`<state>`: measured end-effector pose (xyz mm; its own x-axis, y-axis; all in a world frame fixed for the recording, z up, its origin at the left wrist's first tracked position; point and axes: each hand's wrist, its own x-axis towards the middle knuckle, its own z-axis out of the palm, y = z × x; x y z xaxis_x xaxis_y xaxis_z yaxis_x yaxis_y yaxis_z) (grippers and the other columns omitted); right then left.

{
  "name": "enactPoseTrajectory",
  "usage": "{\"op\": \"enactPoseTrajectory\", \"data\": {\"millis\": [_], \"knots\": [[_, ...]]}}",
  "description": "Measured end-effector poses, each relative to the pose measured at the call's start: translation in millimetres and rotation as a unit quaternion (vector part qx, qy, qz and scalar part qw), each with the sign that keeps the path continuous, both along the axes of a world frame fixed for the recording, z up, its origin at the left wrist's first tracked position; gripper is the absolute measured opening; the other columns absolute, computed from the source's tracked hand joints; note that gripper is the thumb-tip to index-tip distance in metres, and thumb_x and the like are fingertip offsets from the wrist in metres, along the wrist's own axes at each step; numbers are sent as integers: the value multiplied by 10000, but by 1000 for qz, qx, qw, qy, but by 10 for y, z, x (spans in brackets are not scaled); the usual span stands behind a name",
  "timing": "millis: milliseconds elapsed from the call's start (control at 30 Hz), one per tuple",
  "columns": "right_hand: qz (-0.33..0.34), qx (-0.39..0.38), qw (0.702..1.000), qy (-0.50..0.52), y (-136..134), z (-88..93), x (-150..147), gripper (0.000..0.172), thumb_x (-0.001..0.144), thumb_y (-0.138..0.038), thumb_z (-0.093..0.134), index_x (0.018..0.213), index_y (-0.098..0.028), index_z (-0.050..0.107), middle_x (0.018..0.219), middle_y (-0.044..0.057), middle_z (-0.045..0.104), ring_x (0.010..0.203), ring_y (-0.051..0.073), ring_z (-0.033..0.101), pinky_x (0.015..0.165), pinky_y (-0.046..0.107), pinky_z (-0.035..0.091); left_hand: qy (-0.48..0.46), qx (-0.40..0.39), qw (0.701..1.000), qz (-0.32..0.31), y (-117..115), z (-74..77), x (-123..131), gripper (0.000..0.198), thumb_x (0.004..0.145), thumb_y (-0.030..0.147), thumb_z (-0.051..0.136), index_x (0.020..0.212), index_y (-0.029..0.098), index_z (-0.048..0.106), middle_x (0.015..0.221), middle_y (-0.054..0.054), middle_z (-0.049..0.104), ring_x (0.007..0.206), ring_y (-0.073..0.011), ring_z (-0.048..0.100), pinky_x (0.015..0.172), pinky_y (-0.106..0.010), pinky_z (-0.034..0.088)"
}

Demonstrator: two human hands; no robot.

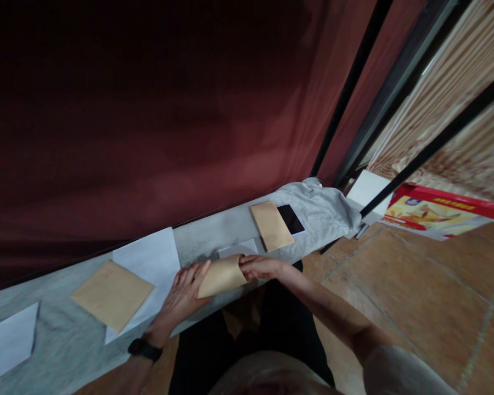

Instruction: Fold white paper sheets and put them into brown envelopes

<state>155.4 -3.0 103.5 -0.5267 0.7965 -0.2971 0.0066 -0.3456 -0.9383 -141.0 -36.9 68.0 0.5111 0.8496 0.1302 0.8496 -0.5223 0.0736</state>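
A brown envelope (221,276) is bowed between my two hands above the front edge of a narrow, cloth-covered surface (206,233). My left hand (186,291), with a dark band on the wrist, holds its left end, fingers on top. At the right end, the fingertips of my right hand (257,267) are hidden inside or behind the envelope's curled opening. Just behind it lies a white paper (241,248), partly covered. Another brown envelope (271,226) rests to the right, touching a dark-screened phone or tablet (291,219).
Leftward, a brown envelope (112,295) lies on white paper (158,263), with another white sheet (10,340) at the far left. A dark red curtain (168,137) hangs behind. Black poles (354,82) and a red-yellow box (440,211) are at the right.
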Motion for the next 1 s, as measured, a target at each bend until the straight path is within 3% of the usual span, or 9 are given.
{"op": "enactPoseTrajectory", "data": {"millis": [67, 100, 200, 233, 333, 433, 533, 767, 1000], "knots": [[-14, 51, 997, -61, 82, -48, 118, 258, 990, -307, 565, 1181, -171, 670, 1136, 87, 696, 975, 199, 682, 876, 354, 550, 7, -10, 999, 47, -3, 45, -129, 1017, 779, 415, 700, 1610, 231, 143, 1392, -147, 561, 1256, -339, 539, 1066, -469, 408], [-60, 99, 983, -144, 112, -83, 160, 255, 991, -283, 535, 1175, -171, 672, 1114, 89, 702, 970, 197, 679, 878, 347, 540, 11, -14, 998, 63, -6, 60, -177, 1023, 774, 401, 697, 1610, 224, 134, 1380, -145, 567, 1241, -339, 547, 1060, -467, 409], [-149, 172, 924, -308, 110, -240, 166, 314, 936, -213, 569, 1232, -126, 631, 1187, 159, 656, 1128, 260, 610, 991, 399, 474, 21, -16, 996, 87, -13, 86, -236, 992, 772, 375, 681, 1606, 231, 162, 1373, -138, 569, 1252, -340, 543, 1080, -474, 387], [-156, 177, 913, -332, 78, -308, 126, 372, 914, -198, 594, 1275, -109, 601, 1238, 189, 623, 1184, 284, 571, 1022, 419, 450, 23, -12, 995, 93, -11, 90, -237, 984, 774, 373, 677, 1605, 236, 169, 1381, -139, 566, 1270, -342, 533, 1092, -479, 375], [-161, 237, 821, -494, -56, -517, -55, 508, 895, -260, 632, 1360, -87, 524, 1274, 221, 578, 1200, 317, 529, 991, 421, 467, 26, -6, 995, 101, 0, 79, -233, 974, 779, 371, 666, 1606, 251, 166, 1408, -141, 557, 1304, -342, 515, 1130, -507, 330], [-187, 248, 778, -545, -147, -659, -203, 555, 904, -258, 602, 1410, -73, 471, 1254, 222, 570, 1174, 326, 515, 971, 427, 464, 37, -27, 993, 106, 4, 43, -272, 946, 781, 347, 653, 1600, 275, 185, 1429, -135, 549, 1318, -336, 511, 1150, -536, 291], [-198, 240, 771, -555, -131, -693, -243, 536, 894, -257, 604, 1379, -58, 488, 1243, 233, 564, 1154, 333, 511, 967, 435, 454, 36, -54, 991, 121, -5, 13, -324, 965, 778, 345, 654, 1604, 265, 163, 1435, -139, 541, 1342, -327, 492, 1144, -520, 299], [-202, 190, 790, -547, 47, -602, -206, 457, 843, -263, 686, 1241, -79, 558, 1215, 223, 606, 1164, 334, 551, 1027, 425, 429, 18, -94, 986, 140, -54, -29, -325, 1009, 764, 370, 668, 1609, 252, 129, 1483, -144, 487, 1389, -326, 443, 1143, -493, 300], [-222, 164, 830, -486, -5, -553, -102, 205, 942, -174, 543, 1140, -180, 596, 1138, 151, 678, 1036, 257, 671, 873, 326, 483, -29, -72, 988, 132, -92, -209, -418, 1062, 755, 386, 688, 1613, 257, 76, 1484, -144, 465, 1399, -334, 426, 1137, -480, 321]]}}
